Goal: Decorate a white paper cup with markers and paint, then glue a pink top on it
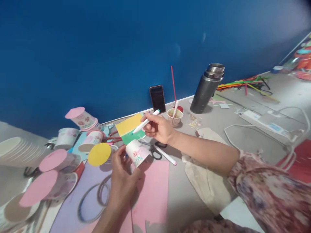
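Gripping cup (pixel 136 151) in left hand (pixel 123 181), tilted near pink sheet (pixel 156 187); pinching marker (pixel 146 123) in right hand (pixel 162 129), tip near cup. Might smear any wet ink by sliding thumb, dent cup by squeezing hard, streak card (pixel 129 138) by dipping tip. Can't read blurred cup lettering or tiny marker print. Can't make out brand on flask (pixel 205 92).

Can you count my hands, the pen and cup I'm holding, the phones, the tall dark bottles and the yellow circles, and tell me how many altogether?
Hands, left hand and right hand: 2
Held pen: 1
Held cup: 1
Phone: 1
Dark bottle: 1
Yellow circle: 1
Total: 7
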A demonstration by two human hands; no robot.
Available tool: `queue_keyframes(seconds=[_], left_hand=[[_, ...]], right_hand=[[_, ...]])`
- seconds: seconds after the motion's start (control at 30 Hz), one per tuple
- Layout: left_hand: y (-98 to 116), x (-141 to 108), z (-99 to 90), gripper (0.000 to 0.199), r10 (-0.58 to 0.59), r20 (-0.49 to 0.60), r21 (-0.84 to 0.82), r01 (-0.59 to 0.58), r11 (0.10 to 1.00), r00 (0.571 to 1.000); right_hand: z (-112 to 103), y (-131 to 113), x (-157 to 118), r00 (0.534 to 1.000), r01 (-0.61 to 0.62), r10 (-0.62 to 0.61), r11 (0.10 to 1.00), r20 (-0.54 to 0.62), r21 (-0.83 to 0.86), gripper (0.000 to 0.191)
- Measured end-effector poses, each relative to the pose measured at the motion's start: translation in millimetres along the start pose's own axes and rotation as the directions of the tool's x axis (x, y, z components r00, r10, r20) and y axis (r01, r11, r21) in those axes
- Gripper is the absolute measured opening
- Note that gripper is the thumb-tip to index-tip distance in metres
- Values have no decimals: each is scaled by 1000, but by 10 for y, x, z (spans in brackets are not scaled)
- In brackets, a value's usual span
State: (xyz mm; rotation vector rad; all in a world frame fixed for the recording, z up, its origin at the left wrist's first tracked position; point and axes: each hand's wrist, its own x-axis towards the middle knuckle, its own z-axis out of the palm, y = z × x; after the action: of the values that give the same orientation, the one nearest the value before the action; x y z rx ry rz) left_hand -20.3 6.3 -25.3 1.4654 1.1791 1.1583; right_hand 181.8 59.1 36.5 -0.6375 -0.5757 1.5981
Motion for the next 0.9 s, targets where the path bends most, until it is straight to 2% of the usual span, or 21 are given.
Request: queue_keyframes(seconds=[0.17, 0.23, 0.33, 0.5, 0.6, 0.7, 0.77, 0.9], left_hand=[[31, -19, -5, 79, -32, -23, 46, 33, 998, 999], [54, -21, 7, 78, -31, -13, 53, 32, 998, 999], [80, -20, 25, 77, -17, 16, 51, 16, 999, 1000], [69, -18, 13, 75, -21, 49, 50, 19, 999, 999], [68, -19, 12, 75, 1, 26, 65, -2, 998, 1000], [106, -50, 35, 75, 44, -39, 87, -41, 995, 998], [133, -76, 57, 75, 50, -45, 63, -47, 997, 998], [130, -71, 61, 75, 37, 15, -23, -37, 999, 999]], right_hand=[[-213, 143, -96, 992, 22, -17, 999, -125, 39, 35], [-222, 185, -154, 988, 35, -26, 998, -154, 56, 36], [-72, 217, -241, 990, 47, -38, 996, -135, 71, 34], [327, 211, -377, 1000, 14, -13, 999, -19, 29, 32], [413, 104, -389, 999, 50, -50, 999, 7, 6, 31], [329, 3, -436, 998, 64, -64, 998, -1, -2, 33], [196, 3, -512, 987, 123, -132, 987, -89, -104, 39], [-150, 96, -653, 978, 122, -143, 983, -155, -135, 43]])
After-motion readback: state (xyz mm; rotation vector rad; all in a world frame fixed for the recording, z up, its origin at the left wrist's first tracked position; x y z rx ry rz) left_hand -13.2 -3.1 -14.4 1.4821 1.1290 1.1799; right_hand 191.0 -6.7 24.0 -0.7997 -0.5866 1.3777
